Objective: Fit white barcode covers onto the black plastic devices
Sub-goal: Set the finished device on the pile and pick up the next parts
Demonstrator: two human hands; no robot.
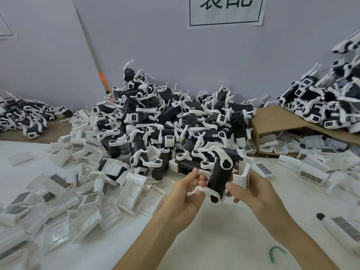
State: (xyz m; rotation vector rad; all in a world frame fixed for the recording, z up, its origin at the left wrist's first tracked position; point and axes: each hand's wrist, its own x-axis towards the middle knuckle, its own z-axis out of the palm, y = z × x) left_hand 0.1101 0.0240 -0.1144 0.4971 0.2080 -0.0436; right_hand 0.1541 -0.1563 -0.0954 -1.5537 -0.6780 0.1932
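step: fitting | left hand (191,189) grips black device (219,178) | right hand (247,189) holds white cover (242,175) | next: probably push cover on

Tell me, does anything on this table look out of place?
A small green curved piece lies alone on the white table, unlike the black and white parts. The cardboard box sags under a pile of devices.

The top edge crops the green-lettered white paper sign (226,14). The right hand (253,193) partly hides the white plastic barcode cover (243,172) it holds.
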